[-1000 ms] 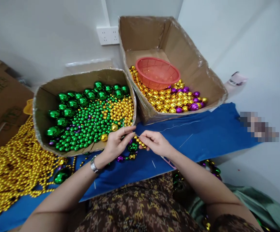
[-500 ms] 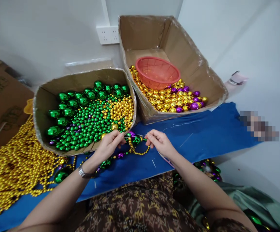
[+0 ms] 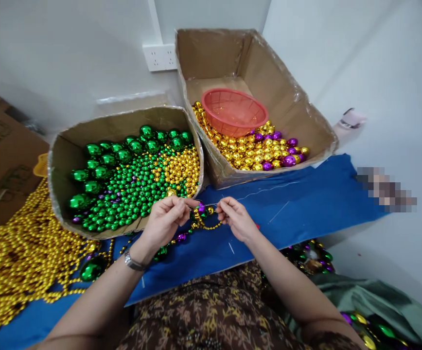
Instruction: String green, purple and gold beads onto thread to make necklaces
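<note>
one long blue-covered worktop (image 3: 320,189) carries everything within the person's reach. the larger cardboard box (image 3: 291,92) stands at its back edge, with gold and purple balls (image 3: 254,153) gathered toward its near end, probably so that an arm can get at them. the smaller box (image 3: 116,127) sits beside it and nearer the left hand, big green balls (image 3: 92,187) along the far and left sides, small green and gold beads filling the rest; the sorting by size likely saves searching. a heap of gold bead strings (image 3: 10,257) spreads over the left end, seemingly parked out of the way. a red basket (image 3: 233,129) rests tilted on the balls in the larger box.

the left hand (image 3: 165,218) is mostly closed, thumb and forefinger pinching a thin pale thread (image 3: 209,204); the right hand (image 3: 236,216) pinches it too, fingers curled. they stand slightly apart, apparently to hold it taut between them. the beaded strand (image 3: 181,237) lies on the cloth just below, its small gold loop (image 3: 211,227) between the hands; whether the right fingers also grip that loop, one cannot tell.
</note>
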A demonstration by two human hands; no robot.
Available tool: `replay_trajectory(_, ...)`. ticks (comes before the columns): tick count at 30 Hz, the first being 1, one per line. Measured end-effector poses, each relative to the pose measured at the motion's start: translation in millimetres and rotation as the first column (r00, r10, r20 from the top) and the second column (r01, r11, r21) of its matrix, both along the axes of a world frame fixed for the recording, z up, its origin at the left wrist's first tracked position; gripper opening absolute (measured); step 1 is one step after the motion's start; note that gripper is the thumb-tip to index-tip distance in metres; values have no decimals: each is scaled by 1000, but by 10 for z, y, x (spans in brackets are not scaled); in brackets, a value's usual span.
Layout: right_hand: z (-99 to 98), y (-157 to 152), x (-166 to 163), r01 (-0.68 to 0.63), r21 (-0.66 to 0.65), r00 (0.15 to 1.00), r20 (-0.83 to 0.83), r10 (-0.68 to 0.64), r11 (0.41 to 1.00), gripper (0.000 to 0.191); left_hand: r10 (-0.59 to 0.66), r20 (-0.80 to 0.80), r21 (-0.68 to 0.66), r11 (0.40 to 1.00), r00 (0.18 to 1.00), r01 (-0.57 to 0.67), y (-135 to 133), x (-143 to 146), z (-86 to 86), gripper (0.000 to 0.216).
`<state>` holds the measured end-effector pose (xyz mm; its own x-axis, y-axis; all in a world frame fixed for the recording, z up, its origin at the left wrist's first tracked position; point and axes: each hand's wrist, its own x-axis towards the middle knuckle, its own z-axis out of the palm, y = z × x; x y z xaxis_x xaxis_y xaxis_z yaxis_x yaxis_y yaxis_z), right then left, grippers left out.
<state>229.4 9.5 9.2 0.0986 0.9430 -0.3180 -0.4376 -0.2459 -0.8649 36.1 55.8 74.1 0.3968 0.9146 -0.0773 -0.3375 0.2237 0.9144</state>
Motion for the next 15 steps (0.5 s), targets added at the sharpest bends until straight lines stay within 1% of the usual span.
replay_trajectory(1,33,3,5,25,-1,995,-97,-25,1000,34,-18,11,-7,1000,1000,18,6,9,-1,34)
replay_trajectory(3,133,14,15,62,15,956,-287,-55,998,34,-54,22,-12,998,998,54,21,34,4,33)
replay_trajectory(4,197,23,19,75,33,931,-361,-58,997,33,-70,22,-5,998,997,70,28,50,12,32)
replay_trajectory(6,339,45,23,96,79,890,-453,-50,992,29,-95,9,20,995,995,95,40,83,44,29)
replay_trajectory(8,466,67,22,115,132,874,-485,-37,985,24,-118,-17,51,992,993,118,45,104,82,27)
replay_trajectory(10,539,78,18,120,181,878,-479,-19,976,21,-138,-40,72,987,990,141,41,100,99,27)
replay_trajectory(12,532,70,18,113,218,899,-439,-6,969,21,-145,-50,72,986,988,148,30,62,70,28)
replay_trajectory(15,411,37,41,84,204,934,-358,-5,975,25,-110,-47,9,994,993,110,6,-26,-44,30)
